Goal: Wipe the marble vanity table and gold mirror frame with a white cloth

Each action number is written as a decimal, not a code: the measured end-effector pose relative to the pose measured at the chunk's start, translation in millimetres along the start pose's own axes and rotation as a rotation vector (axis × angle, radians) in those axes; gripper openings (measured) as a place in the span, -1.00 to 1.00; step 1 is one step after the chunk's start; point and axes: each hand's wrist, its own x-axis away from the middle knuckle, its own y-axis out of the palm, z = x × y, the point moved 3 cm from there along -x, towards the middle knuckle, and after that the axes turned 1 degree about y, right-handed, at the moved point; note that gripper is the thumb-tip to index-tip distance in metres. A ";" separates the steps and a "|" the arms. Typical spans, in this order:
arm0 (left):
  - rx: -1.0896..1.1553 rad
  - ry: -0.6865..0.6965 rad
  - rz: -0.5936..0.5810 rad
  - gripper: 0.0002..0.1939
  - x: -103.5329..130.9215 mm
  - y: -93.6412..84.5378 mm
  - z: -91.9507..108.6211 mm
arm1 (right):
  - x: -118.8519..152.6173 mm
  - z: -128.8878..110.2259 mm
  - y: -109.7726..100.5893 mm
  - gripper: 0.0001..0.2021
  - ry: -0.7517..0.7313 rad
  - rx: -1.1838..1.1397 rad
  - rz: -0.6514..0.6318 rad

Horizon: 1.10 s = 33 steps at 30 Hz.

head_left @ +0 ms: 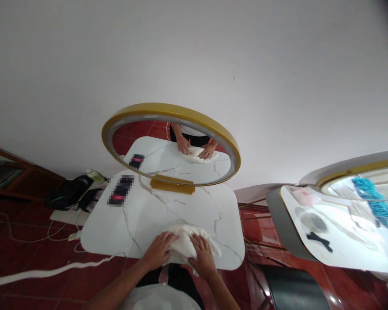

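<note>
A bunched white cloth [186, 246] lies at the front edge of the white marble-patterned table [100, 232]. From its left side, my left hand [159, 249] grips the cloth's edge, fingers bent over it and thumb lower down. My right hand [202, 256] rests on the cloth's right part with its fingers spread and stretched out. Part of the cloth is hidden beneath both hands. The round gold-framed mirror [171, 168] behind reflects both hands and the cloth.
A pixelated dark object [121, 190] lies at the table's back left. The mirror's gold base [173, 184] stands at the back. At right are a second white table [352, 254] with black straps [320, 241] and a black seat [294, 288]. Bags [71, 191] and cables sit at left.
</note>
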 end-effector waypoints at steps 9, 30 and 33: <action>-0.105 -0.170 0.231 -0.34 70.7 -28.7 -87.8 | -53.9 -103.6 33.3 -0.16 -0.134 0.010 -0.118; -0.102 -0.266 0.383 -0.32 32.7 -75.0 -159.4 | -132.2 -158.1 35.9 -0.23 -0.045 0.018 -0.003; -0.101 -0.282 0.369 -0.31 22.5 -84.5 -162.1 | -142.6 -159.8 31.6 -0.23 -0.036 0.030 0.005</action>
